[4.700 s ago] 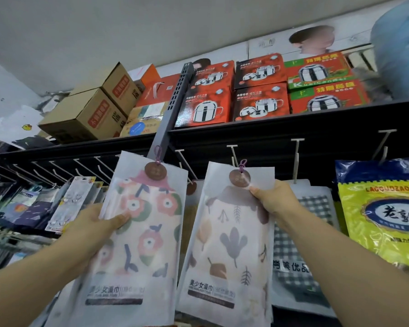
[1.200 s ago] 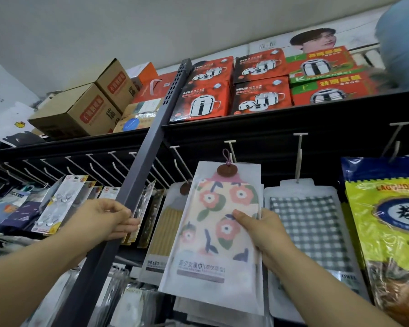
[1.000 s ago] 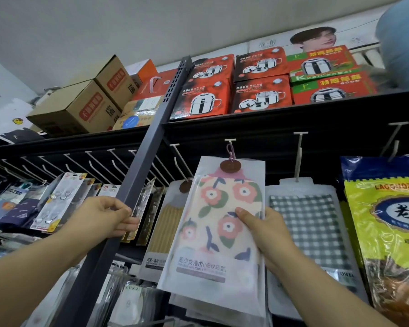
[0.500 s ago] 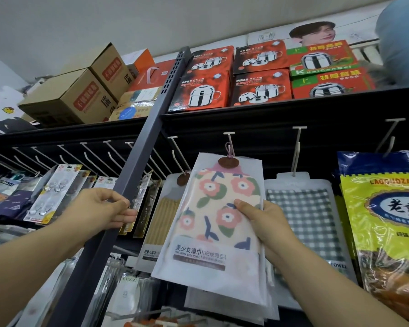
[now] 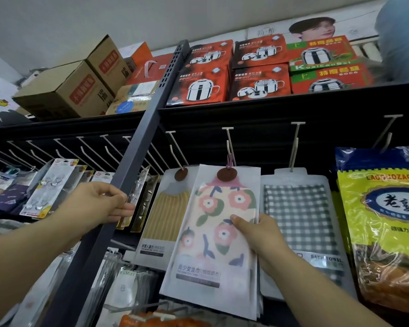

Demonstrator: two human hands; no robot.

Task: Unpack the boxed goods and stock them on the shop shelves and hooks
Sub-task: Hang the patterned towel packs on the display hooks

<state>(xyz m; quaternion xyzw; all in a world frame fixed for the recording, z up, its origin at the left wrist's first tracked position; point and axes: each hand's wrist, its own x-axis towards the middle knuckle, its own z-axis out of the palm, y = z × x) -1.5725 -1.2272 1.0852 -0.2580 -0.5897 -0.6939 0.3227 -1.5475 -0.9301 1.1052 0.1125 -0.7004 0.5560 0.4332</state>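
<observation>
A flower-print towel pack [image 5: 213,232] in a frosted bag hangs by its purple loop from a white hook [image 5: 229,142] in the middle of the rack. My right hand [image 5: 257,234] holds the pack's right edge, thumb on the front and fingers behind it. More packs hang behind it on the same hook. My left hand [image 5: 99,204] grips the slanted grey upright post [image 5: 137,166] of the shelving. A yellow striped towel pack [image 5: 163,215] hangs on the hook to the left.
A checked bath towel pack [image 5: 300,215] and a yellow-and-blue bag [image 5: 383,223] hang to the right. Bare white hooks [image 5: 87,149] run along the left. Red pot boxes [image 5: 257,69] and brown cartons [image 5: 73,88] fill the top shelf. Small carded goods [image 5: 45,187] hang at far left.
4.7 s ago each hand held a towel pack up at the hooks. Now the flower pack hangs on the middle hook over the leaf-print one, and my left hand has moved to the post.
</observation>
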